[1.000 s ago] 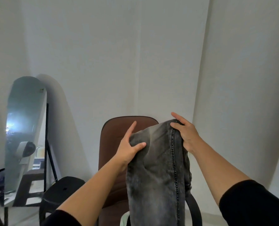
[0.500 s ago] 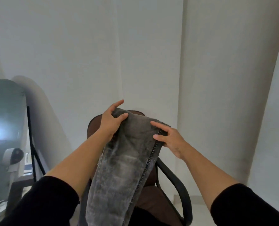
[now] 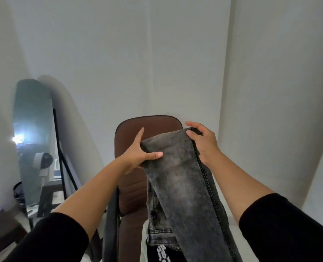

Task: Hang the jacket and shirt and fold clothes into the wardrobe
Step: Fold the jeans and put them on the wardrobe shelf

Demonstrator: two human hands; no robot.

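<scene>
A pair of washed grey jeans (image 3: pixel 181 178) hangs from both my hands in front of a brown office chair (image 3: pixel 138 133). My left hand (image 3: pixel 138 154) grips the top left edge of the folded legs, thumb over the cloth. At the top right corner, by the dark side seam, my right hand (image 3: pixel 202 140) pinches the jeans. Their lower part drops down onto the chair seat, where the waistband (image 3: pixel 160 233) shows. A black garment with white lettering (image 3: pixel 164 254) lies under them at the bottom edge.
A tall standing mirror (image 3: pixel 34 133) on a black frame leans against the left wall. Low dark furniture (image 3: pixel 0 229) sits at the bottom left. White walls meet in a corner behind the chair.
The view has swung back to the right, so the mirror shows more fully. Both hands kept hold of the jeans and lifted the right corner level with the chair's top.
</scene>
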